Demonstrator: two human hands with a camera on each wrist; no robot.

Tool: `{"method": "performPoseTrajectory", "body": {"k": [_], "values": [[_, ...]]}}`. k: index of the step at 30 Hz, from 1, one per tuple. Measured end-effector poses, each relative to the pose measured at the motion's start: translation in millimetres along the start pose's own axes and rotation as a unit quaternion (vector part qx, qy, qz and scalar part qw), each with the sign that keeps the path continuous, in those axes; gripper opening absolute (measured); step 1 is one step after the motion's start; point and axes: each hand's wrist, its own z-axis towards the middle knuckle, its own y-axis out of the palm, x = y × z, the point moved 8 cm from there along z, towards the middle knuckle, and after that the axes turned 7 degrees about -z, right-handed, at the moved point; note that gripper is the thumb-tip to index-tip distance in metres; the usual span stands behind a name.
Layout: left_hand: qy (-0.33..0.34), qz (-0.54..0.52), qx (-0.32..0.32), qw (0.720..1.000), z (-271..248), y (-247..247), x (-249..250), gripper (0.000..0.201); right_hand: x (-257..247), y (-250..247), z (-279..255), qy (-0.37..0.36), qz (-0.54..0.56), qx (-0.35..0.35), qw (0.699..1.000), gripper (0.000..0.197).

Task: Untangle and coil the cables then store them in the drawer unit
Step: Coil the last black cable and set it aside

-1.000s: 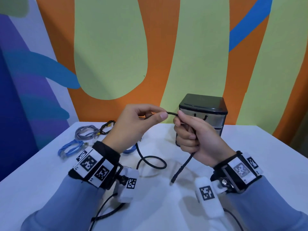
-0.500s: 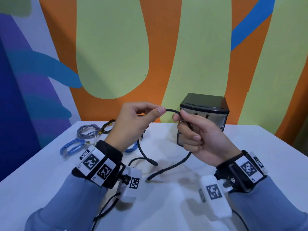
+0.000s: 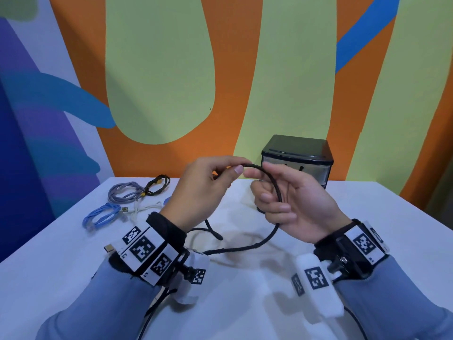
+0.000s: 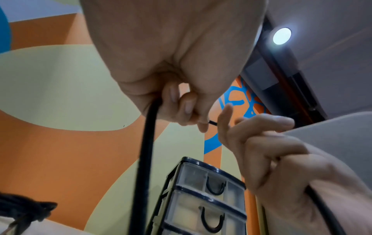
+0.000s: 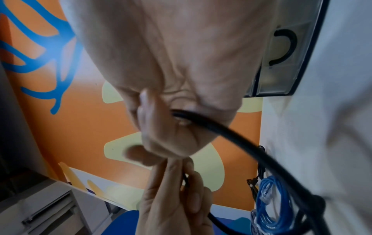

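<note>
A black cable (image 3: 275, 192) arcs between my two raised hands above the white table (image 3: 367, 229). My left hand (image 3: 231, 169) pinches it between thumb and forefinger, and a strand hangs down from that fist (image 4: 145, 159). My right hand (image 3: 266, 192) has its fingers curled round the cable, which leaves the palm (image 5: 241, 143) and trails down onto the table toward the left (image 3: 232, 249). The black drawer unit (image 3: 297, 158) stands just behind my right hand with its clear drawers (image 4: 201, 198) closed.
At the table's far left lie a grey coil (image 3: 125, 192), a blue coil (image 3: 103, 214), a black-and-yellow cable (image 3: 158, 185) and a thin white cable (image 3: 144, 207). A gold plug (image 3: 107, 247) shows beside my left wristband. The painted wall rises right behind the table.
The arc of cable between my hands has grown. The hanging end below my right hand has swung left and now lies on the table.
</note>
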Motion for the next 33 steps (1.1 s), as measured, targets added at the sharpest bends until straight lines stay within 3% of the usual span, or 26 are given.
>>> {"method": "performPoseTrajectory", "body": {"k": [6,9,15,18,20,24,26,28,33], "values": [[-0.09,-0.014,-0.07,0.993,-4,24,-16,0.027,-8,-11,2,-0.066,0.034,0.048,0.996,0.043],[-0.127,0.071,-0.147,0.978,-5,51,-12,0.021,-19,-17,0,-0.121,0.105,0.077,0.984,0.045],[-0.091,0.263,-0.284,0.917,13,83,25,0.019,-41,-32,-6,-0.238,0.117,0.106,0.958,0.044],[-0.059,0.353,-0.296,0.885,21,85,55,0.015,-45,-40,-9,-0.264,0.082,0.145,0.95,0.04],[-0.053,0.381,-0.286,0.877,25,81,68,0.027,-45,-40,-9,-0.265,0.043,0.17,0.948,0.038],[-0.042,0.355,-0.26,0.897,31,69,81,0.044,-40,-46,-7,-0.266,-0.099,0.234,0.93,0.039],[-0.036,0.322,-0.254,0.911,33,62,84,0.04,-40,-51,-9,-0.264,-0.212,0.272,0.901,0.037],[-0.022,0.29,-0.255,0.922,35,54,88,0.033,-39,-45,-10,-0.26,-0.3,0.266,0.878,0.037],[-0.008,0.199,-0.246,0.948,47,27,89,0.034,-27,-34,-2,-0.201,-0.252,0.199,0.926,0.035]]}}
